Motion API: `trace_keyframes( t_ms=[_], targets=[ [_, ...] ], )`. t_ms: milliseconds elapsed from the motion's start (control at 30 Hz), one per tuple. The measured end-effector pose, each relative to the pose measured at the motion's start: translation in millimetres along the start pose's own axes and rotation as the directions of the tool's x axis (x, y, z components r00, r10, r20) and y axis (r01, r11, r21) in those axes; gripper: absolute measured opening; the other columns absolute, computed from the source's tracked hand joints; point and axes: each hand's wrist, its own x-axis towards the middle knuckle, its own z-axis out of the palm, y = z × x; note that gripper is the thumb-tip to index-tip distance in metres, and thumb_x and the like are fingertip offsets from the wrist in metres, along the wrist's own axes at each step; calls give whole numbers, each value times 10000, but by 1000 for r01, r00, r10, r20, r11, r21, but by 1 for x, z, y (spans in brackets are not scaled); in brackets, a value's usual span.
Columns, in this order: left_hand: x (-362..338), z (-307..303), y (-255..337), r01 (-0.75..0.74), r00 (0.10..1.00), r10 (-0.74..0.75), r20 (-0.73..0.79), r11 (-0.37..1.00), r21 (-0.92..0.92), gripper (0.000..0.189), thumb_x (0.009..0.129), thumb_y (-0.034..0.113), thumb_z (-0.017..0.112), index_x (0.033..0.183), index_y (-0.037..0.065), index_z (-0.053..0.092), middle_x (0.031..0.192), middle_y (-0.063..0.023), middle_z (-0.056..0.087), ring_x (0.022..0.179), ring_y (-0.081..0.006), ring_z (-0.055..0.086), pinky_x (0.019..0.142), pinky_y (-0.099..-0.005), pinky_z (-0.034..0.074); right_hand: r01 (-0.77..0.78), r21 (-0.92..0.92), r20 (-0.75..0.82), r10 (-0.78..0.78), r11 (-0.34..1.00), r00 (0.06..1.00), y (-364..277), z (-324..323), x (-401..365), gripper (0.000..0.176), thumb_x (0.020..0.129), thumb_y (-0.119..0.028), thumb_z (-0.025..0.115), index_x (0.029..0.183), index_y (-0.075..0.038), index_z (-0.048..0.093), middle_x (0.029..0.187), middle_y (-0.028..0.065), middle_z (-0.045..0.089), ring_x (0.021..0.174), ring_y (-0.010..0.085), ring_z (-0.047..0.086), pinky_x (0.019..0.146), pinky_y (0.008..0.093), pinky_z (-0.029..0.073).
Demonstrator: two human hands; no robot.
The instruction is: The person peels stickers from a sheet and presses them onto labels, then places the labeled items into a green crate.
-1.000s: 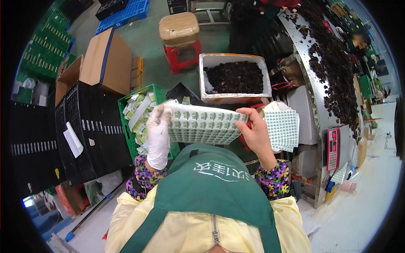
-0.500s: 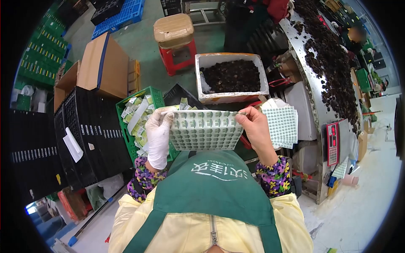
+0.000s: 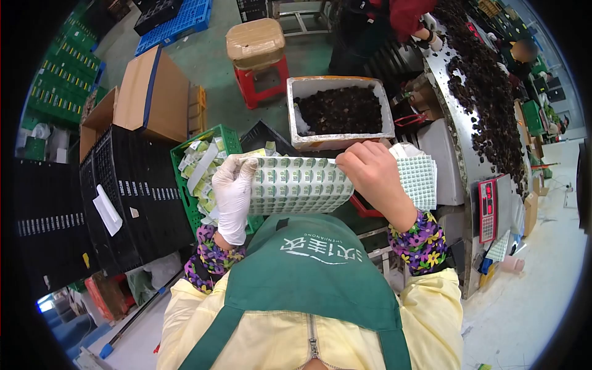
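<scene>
A white label sheet [image 3: 300, 185], printed with rows of small green labels, is held up in front of the apron. My left hand [image 3: 233, 191], in a white glove, grips its left edge between thumb and fingers. My bare right hand [image 3: 373, 176] has its fingers bent and closed at the sheet's upper right corner, hiding that corner. Further right, just behind this hand, lies a fanned stack of similar label sheets [image 3: 420, 179]. Left of my gloved hand stands a green crate [image 3: 231, 140] filled with small green-and-white packets [image 3: 200, 163].
Ahead is a white foam box [image 3: 388, 120] of dark pieces, with a red stool [image 3: 268, 83] behind it. Black crates [image 3: 132, 203] stand at left. On the right, a metal table [image 3: 453, 123] bears dark pieces and a red scale [image 3: 487, 209]. A co-worker's gloved hand [image 3: 435, 42] reaches over it.
My right hand has turned inward and shifted slightly left along the sheet's top edge, its elbow swinging outward. The sheet's face now tilts more toward me. A co-worker's hand has come over the table.
</scene>
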Motion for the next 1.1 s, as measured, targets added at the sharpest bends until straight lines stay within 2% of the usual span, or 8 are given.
trace_keyframes(
  t_ms=[167, 200, 233, 300, 500, 733, 900, 1100],
  targets=[
    [4, -15, -15, 177, 983, -181, 38, 980, 87, 134, 911, 127, 653, 989, 22, 683, 858, -18, 689, 765, -70, 593, 715, -226, 482, 187, 104, -277, -152, 977, 949, 3, 18, -5, 155, 775, -43, 675, 905, -75, 595, 802, 18, 585, 696, 165, 567, 723, 293, 464],
    [0, -13, -15, 42, 994, -53, 99, 993, 108, 121, 895, 109, 665, 978, 24, 687, 839, -27, 693, 754, -84, 607, 705, -240, 491, -218, 589, -105, 341, 778, 934, -5, 14, 2, 91, 829, -53, 645, 897, -66, 585, 790, 0, 579, 697, 116, 548, 707, 257, 450],
    [-4, -7, -14, -94, 983, 73, 168, 988, 121, 111, 879, 92, 677, 966, 25, 691, 821, -36, 696, 742, -97, 621, 695, -254, 499, -524, 818, 277, 636, 237, 720, -13, 9, 9, 41, 884, -62, 614, 888, -56, 574, 777, -17, 572, 698, 67, 529, 692, 221, 437],
    [-9, -1, -12, -152, 939, 112, 324, 983, 101, 105, 830, 65, 708, 924, 21, 698, 810, -78, 701, 747, -137, 655, 699, -282, 508, -520, 848, 494, 507, -101, 707, -20, 18, 25, 84, 915, -107, 614, 919, -29, 582, 792, -32, 563, 737, 33, 509, 670, 197, 424],
    [-16, 7, 5, -324, 825, 206, 526, 935, 141, 127, 782, 66, 732, 908, 55, 717, 853, -93, 703, 811, -244, 675, 716, -321, 506, -556, 830, 537, 299, -25, 789, -44, 33, 63, 84, 935, -132, 602, 890, -65, 580, 802, -42, 555, 671, 13, 509, 581, 160, 399],
    [-28, 3, -11, -310, 811, 143, 568, 928, 208, 122, 791, 132, 739, 890, 61, 733, 813, -119, 706, 746, -262, 687, 696, -332, 521, -405, 891, 452, 491, -205, 745, -8, 33, 91, 116, 923, -143, 624, 898, -33, 601, 785, -34, 591, 672, 16, 500, 609, 186, 416],
    [-24, -1, -12, -213, 903, 113, 414, 956, 204, 128, 784, 97, 736, 905, 56, 728, 864, -121, 707, 804, -263, 685, 729, -347, 524, -583, 798, 440, 513, 153, 737, -38, 33, 46, 96, 904, -103, 618, 861, -20, 595, 690, -71, 531, 592, -9, 425, 517, 177, 335],
    [-21, 3, -8, -379, 879, 249, 407, 883, 276, 173, 762, 115, 746, 931, 83, 731, 844, -99, 704, 782, -276, 674, 705, -355, 518, -635, 736, 471, 497, 235, 729, -54, 50, 21, 140, 887, -121, 648, 895, 8, 595, 633, -71, 505, 577, -5, 408, 501, 198, 320]
  ],
)
